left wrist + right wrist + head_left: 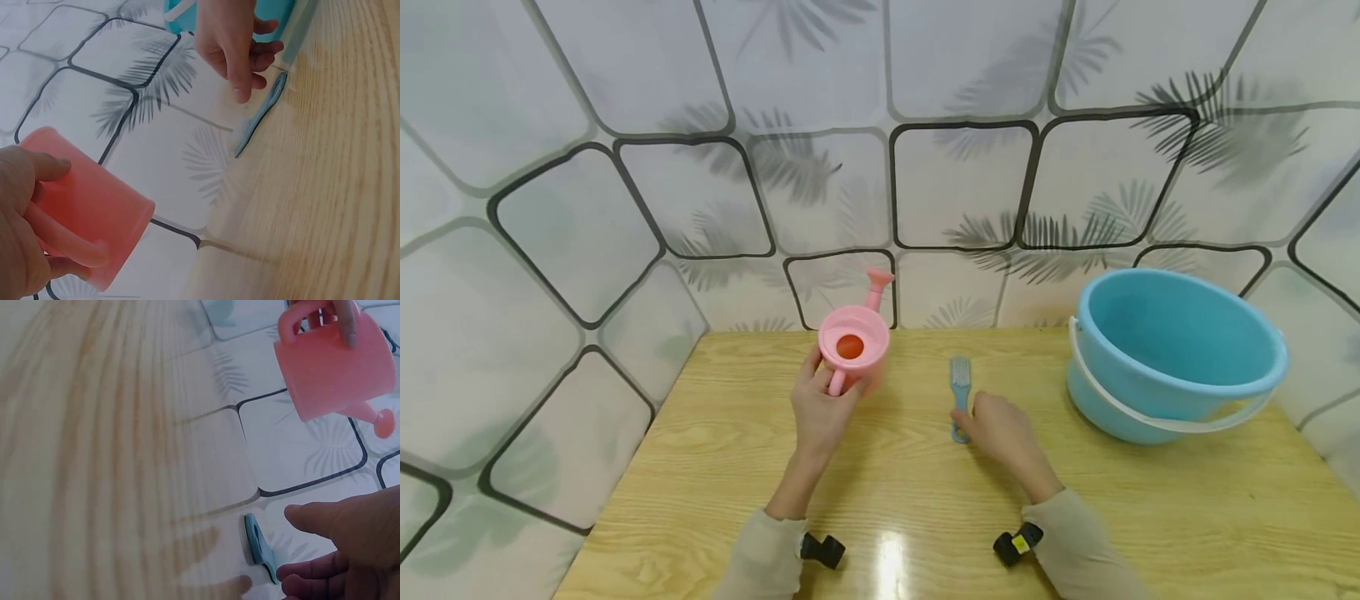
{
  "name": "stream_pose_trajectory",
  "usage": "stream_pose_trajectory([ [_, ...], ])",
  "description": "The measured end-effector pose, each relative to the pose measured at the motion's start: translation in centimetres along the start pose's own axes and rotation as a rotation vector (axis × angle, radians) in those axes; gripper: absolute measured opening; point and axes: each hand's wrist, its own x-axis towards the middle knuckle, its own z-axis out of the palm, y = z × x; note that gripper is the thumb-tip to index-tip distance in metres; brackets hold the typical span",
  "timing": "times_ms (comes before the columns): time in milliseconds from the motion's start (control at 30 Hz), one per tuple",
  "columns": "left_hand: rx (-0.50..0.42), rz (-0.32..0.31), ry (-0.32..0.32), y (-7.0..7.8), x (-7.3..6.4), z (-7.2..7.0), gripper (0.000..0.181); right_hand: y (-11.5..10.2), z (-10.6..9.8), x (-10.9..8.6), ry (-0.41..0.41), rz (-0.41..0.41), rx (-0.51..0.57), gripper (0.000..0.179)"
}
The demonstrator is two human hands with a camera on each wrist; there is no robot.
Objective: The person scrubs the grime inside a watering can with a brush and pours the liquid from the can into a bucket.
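A pink watering can (853,318) is in my left hand (822,412), whose fingers curl round its handle and side. It is held up off the wooden table, and its spout points to the wall. An orange-red inside shows through the round top hole. On the table lies a small blue brush (960,385) with pale bristles at its far end and a looped handle. My right hand (1003,429) hovers over the brush's handle end. In the left wrist view, a gap shows between its loosely bent fingers and the brush (261,115); nothing is in its grasp.
A large blue bucket (1093,400) with a white carrying handle (1180,426) stands on the right of the wooden table (700,467). A patterned wall covering (962,183) rises along the table's back edge and sides.
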Motion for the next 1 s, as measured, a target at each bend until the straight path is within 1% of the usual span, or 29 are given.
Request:
stream_pose_trajectory([
  [167,-0.009,0.034,0.007,0.0,-0.2,0.3,0.023,-0.5,0.4,0.1,0.019,0.020,-0.014,0.040],
  [367,0.025,0.069,0.002,0.1,-0.1,0.4,0.024,-0.7,0.7,0.2,-0.023,0.064,0.004,0.037],
  [600,0.042,0.099,-0.004,-0.3,-0.2,0.4,0.026,-0.3,0.8,0.4,-0.018,0.061,-0.031,0.034],
  [667,0.049,0.118,-0.003,-0.5,-0.2,0.3,0.029,-0.1,0.7,0.5,-0.012,0.067,-0.025,0.033],
  [767,0.050,0.177,-0.008,-1.0,-0.3,0.3,0.027,0.2,0.5,0.4,-0.003,0.077,-0.018,0.032],
  [867,0.048,0.259,-0.026,-1.3,-0.4,0.3,0.024,0.4,0.3,0.4,-0.008,0.090,-0.003,0.031],
  [1000,0.055,0.372,-0.054,-1.4,-0.4,0.3,0.025,0.7,0.1,0.3,-0.020,0.095,0.003,0.034],
])
